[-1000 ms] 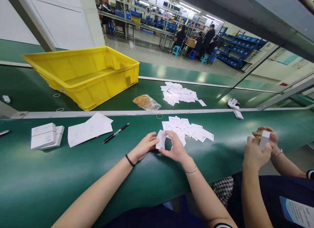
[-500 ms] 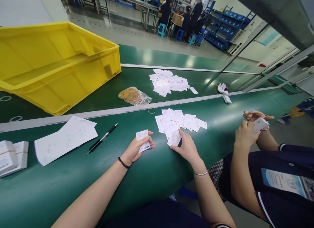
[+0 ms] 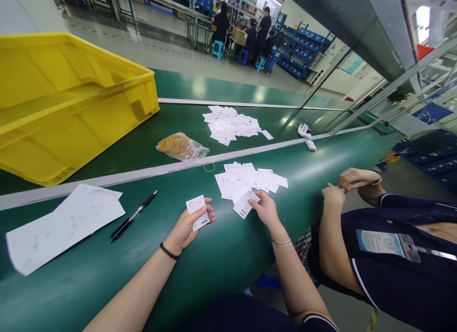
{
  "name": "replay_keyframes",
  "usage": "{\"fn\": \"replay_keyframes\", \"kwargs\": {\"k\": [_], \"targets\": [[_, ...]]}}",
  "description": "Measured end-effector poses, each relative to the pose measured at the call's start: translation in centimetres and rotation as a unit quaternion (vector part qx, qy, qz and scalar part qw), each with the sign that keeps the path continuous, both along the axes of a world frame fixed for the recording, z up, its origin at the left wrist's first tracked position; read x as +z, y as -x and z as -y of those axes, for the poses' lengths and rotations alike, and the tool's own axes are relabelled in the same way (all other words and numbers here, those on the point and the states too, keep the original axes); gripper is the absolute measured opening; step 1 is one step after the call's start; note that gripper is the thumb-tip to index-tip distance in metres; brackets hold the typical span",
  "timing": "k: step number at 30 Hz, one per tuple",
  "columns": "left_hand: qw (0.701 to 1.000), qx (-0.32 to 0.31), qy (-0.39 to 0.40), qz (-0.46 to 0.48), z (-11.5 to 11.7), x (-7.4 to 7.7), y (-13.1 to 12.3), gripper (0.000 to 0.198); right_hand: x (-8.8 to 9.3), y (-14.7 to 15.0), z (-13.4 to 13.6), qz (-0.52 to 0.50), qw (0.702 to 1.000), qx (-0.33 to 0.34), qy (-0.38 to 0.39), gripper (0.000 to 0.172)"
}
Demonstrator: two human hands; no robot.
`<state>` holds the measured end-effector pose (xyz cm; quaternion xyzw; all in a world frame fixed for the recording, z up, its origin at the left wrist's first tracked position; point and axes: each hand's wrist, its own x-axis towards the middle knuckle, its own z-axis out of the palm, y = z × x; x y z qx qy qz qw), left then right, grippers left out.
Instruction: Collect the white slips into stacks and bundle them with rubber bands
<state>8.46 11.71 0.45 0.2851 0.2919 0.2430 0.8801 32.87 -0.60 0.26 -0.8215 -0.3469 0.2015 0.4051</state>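
My left hand holds a small printed white card, the thumb lying across its face. Between the thumb and fingers of my right hand is another printed card, at the near edge of a loose pile of white cards. The pile lies on the green work surface. Farther back, beyond a pale strip, a second heap of white cards is spread out. A yellow rubber band rests just behind the nearer pile.
A bag of rubber bands and a big yellow bin stand back left. White paper sheets and a black pen lie left. At right, a co-worker's hands are close together. A white bundle sits back right.
My right hand has pinched a card and lifted it slightly at the pile. The view has turned right, so the bin and sheets sit farther left. The co-worker's hands have moved together.
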Motion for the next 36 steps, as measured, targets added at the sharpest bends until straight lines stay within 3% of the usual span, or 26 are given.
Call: {"fn": "replay_keyframes", "kwargs": {"k": [4,7,10,14,18,22,24,26,29,32,34,36], "targets": [[1.0,0.005,0.003,-0.001,0.1,0.1,0.0,0.038,0.9,0.3,-0.5,0.142,0.989,-0.013,-0.033,0.03],[1.0,0.014,0.0,-0.004,0.2,0.1,-0.1,0.039,1.9,1.9,-0.6,0.091,0.995,0.012,-0.032,0.033],[0.999,-0.02,-0.025,-0.002,0.4,0.0,-0.3,0.04,2.8,5.1,-1.2,-0.01,0.993,0.114,-0.037,0.03],[0.993,-0.115,-0.036,-0.012,0.7,-0.3,-0.5,0.046,3.1,8.0,-3.9,0.023,0.97,0.238,-0.049,0.024],[0.998,-0.048,-0.015,-0.041,0.6,-0.1,-0.5,0.038,2.6,4.7,-7.1,0.17,0.965,0.198,-0.026,0.026],[0.999,0.001,-0.014,-0.032,0.3,0.2,-0.6,0.034,1.6,0.4,-8.6,0.281,0.939,0.182,0.081,0.057],[0.999,0.018,-0.009,-0.025,0.2,0.0,-0.7,0.031,1.1,-0.3,-8.8,0.286,0.939,0.181,0.064,0.05],[0.999,0.039,-0.003,-0.021,0.1,-0.2,-0.8,0.029,0.9,-0.4,-8.9,0.235,0.958,0.166,0.008,0.035],[0.996,0.084,0.008,-0.015,-0.1,-0.5,-0.8,0.026,1.5,-0.1,-8.9,0.039,0.988,0.128,-0.078,0.028],[0.993,0.112,0.027,-0.002,-0.4,-0.3,-0.7,0.022,2.3,1.3,-8.7,-0.132,0.974,0.107,-0.147,0.033],[0.997,0.065,0.044,0.015,-0.4,-0.2,-0.5,0.025,2.6,3.4,-8.4,-0.182,0.961,0.136,-0.158,0.035],[0.998,-0.02,0.052,0.028,-0.3,-0.2,-0.2,0.034,2.6,6.0,-8.0,-0.176,0.959,0.178,-0.136,0.031]]}}
